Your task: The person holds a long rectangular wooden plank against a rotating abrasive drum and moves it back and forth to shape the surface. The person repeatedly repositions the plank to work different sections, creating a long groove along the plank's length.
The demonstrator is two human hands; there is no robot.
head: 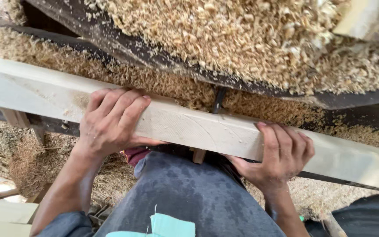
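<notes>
Gripping a long pale planed wooden plank (198,127) with both hands, above grey trousers (185,197).

Left hand (110,123) lies palm down over the plank's top face, fingers curled across it, thumb tucked beneath. Right hand (277,158) clamps the near edge from below, fingers wrapped up over the face. Plank runs slantwise across a dark metal machine bed (154,55). Beyond and around it, heaped tan wood shavings (251,35) cover the surface and the floor below.
</notes>
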